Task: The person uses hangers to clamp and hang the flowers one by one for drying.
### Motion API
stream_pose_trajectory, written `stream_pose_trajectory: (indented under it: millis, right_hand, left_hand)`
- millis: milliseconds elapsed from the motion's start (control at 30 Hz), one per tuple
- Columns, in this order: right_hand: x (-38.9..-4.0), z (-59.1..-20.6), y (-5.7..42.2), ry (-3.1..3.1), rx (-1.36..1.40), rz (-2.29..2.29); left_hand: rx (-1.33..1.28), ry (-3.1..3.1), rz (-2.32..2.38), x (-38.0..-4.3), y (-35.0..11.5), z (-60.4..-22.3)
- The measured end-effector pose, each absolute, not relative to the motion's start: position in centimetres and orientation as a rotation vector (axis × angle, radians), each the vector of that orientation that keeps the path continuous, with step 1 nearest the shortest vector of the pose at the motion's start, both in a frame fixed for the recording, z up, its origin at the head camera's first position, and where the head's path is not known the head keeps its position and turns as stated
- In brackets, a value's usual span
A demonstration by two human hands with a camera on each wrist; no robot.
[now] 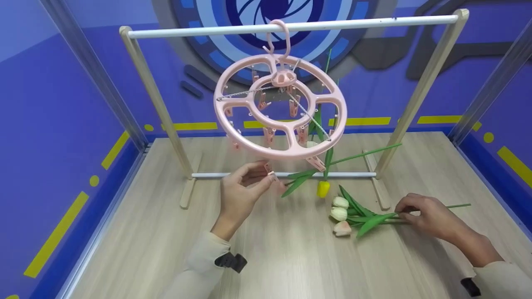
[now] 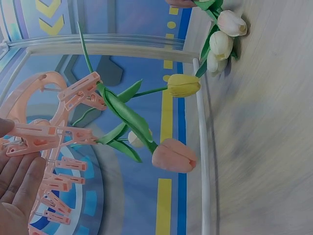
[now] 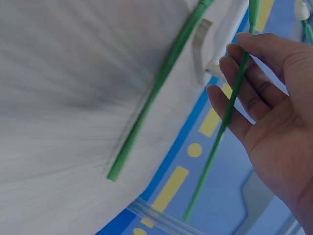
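Note:
My left hand (image 1: 241, 195) pinches a pink clothespin (image 2: 36, 137) at the front lower edge of the round pink drying hanger (image 1: 291, 153). Close by hangs a pink tulip (image 2: 174, 155), head downward. A yellow tulip (image 1: 323, 189) also hangs head down, beside another clip (image 2: 80, 90). On the right, my right hand (image 1: 432, 218) holds a tulip's green stem (image 3: 234, 93) between thumb and fingers. White tulips (image 1: 339, 214) and a pale pink tulip (image 1: 342, 229) lie at the leaf end of that bunch. Another stem (image 3: 146, 107) rests on the table.
The hanger hooks over the white top bar (image 1: 199, 31) of a wooden-legged rack (image 1: 156, 97). A lower white bar (image 1: 208, 175) crosses near the table. Several more clips (image 1: 294, 106) dangle under the hanger. Blue patterned walls (image 1: 104, 74) enclose the wooden table (image 1: 145, 232).

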State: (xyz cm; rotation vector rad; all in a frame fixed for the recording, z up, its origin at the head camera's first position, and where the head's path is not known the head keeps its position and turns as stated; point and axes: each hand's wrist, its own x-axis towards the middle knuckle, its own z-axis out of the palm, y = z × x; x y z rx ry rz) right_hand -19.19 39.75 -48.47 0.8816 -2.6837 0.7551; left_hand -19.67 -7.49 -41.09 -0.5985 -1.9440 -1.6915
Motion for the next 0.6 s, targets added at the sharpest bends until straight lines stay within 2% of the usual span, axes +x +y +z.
stream_pose_trajectory:
  millis: [267,600]
  right_hand:
    - [-18.9,-46.5,38.0,-2.668,1.009,0.886]
    - [-18.7,-45.4,37.1,-2.668,1.024,0.859]
  left_hand:
    - [-0.6,-1.929,-1.701,-19.7,-7.4,-41.0]
    - [-0.587,-1.954,-1.678,-19.5,-7.6,-41.0]
